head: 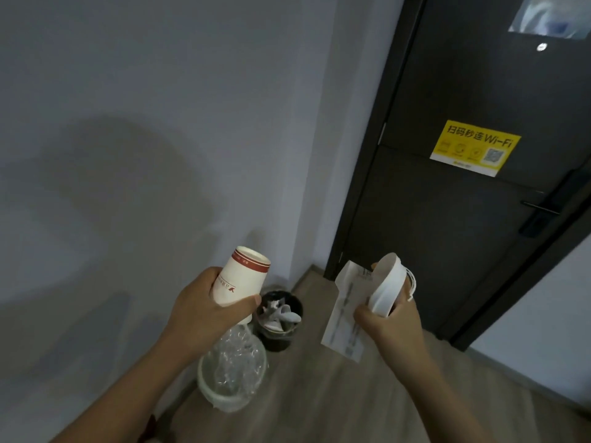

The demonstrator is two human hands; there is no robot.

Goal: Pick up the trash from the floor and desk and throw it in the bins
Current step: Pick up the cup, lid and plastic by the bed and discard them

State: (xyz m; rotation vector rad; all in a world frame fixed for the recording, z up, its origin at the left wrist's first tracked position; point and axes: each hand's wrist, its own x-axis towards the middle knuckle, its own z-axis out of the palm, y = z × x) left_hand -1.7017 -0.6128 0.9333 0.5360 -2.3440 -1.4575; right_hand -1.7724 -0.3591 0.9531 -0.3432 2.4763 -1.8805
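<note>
My left hand (204, 306) grips a white paper cup (241, 279) with a red band near its rim, tilted, held above the bins. My right hand (390, 324) holds a white plastic lid (385, 287) together with a long paper receipt (343, 314) that hangs down. On the wooden floor against the wall stand two bins: a white bin (208, 386) lined with a clear plastic bag, directly below the cup, and a small black bin (297, 306) behind it with white scraps inside.
A grey wall (128, 155) runs along the left. A dark door (463, 219) with a yellow Wi-Fi sticker (475, 148) and a handle (540, 207) stands at the right. Wooden floor (319, 394) stretches between the bins and the door.
</note>
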